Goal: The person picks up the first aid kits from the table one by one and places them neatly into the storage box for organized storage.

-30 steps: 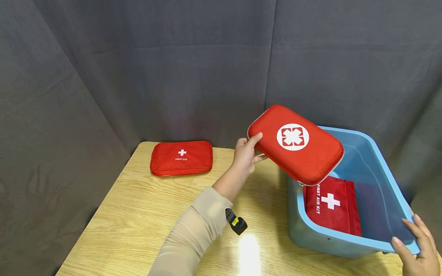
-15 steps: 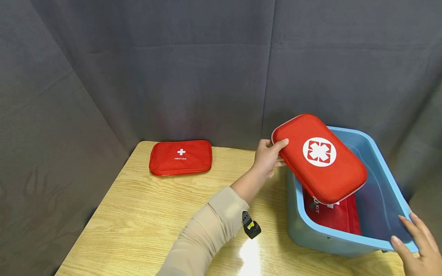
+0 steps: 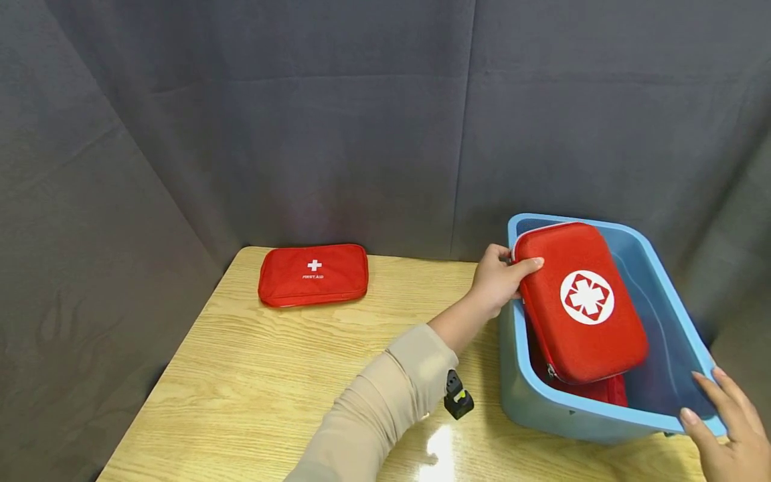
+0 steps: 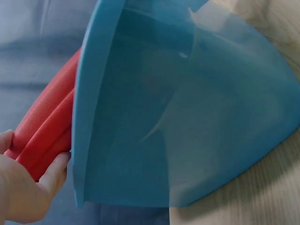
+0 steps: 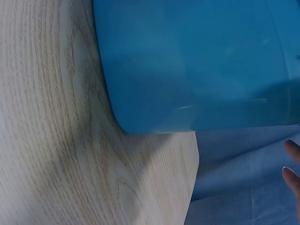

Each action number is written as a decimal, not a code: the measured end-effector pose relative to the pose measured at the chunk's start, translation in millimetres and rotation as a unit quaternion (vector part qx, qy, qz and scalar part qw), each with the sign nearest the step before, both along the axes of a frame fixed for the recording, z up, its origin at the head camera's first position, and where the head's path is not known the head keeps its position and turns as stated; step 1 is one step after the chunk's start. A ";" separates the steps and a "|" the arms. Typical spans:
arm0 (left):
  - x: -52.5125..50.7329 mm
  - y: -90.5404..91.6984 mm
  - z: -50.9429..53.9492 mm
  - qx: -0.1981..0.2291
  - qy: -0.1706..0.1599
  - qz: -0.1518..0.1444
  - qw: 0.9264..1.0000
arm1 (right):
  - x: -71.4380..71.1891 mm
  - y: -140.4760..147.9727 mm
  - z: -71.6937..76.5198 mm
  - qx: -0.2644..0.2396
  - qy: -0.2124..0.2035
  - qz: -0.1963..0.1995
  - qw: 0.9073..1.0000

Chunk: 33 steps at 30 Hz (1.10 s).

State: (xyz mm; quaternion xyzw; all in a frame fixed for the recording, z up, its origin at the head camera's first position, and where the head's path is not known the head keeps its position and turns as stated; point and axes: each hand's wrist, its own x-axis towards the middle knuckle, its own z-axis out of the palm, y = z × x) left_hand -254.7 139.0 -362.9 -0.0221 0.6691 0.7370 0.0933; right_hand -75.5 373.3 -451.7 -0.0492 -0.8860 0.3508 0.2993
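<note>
My left hand [image 3: 495, 278] grips one end of a red hard-shell first aid case [image 3: 566, 294] with a white round emblem, thumb on top. The case slants down inside a blue plastic bin [image 3: 510, 388]. In the left wrist view, the case [image 4: 51, 112] passes behind the bin's rim, between thumb and fingers. Beneath it, part of a red first aid kit pouch [image 3: 616, 390] shows; the rest is covered. My right hand [image 3: 731, 422] lies at the bin's near right corner, thumb and fingers spread and fairly straight. Two of its fingertips [image 5: 292, 180] appear in the right wrist view.
A flat red first aid pouch [image 3: 313, 274] with a white cross lies at the far left of the wooden table [image 3: 289, 375]. Grey curtain [image 3: 337, 134] hangs behind and at both sides. The bin's rim stands above the tabletop.
My left hand has carried the red case rightward and lowered it into the bin, over the pouch inside. My right hand stays at the bin's corner.
</note>
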 end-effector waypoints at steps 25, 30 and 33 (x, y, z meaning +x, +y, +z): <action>22.3 51.7 -5.2 -0.276 0.019 -0.078 0.958 | 12.8 -1.8 -4.1 -0.085 0.021 -0.033 0.996; 27.5 61.0 -5.5 -0.317 -0.010 -0.082 0.945 | 12.3 -4.5 -2.3 -0.115 0.043 -0.019 0.992; 30.5 64.5 -8.2 -0.326 -0.020 -0.088 0.941 | 12.1 -6.4 -2.8 -0.109 0.062 -0.013 0.992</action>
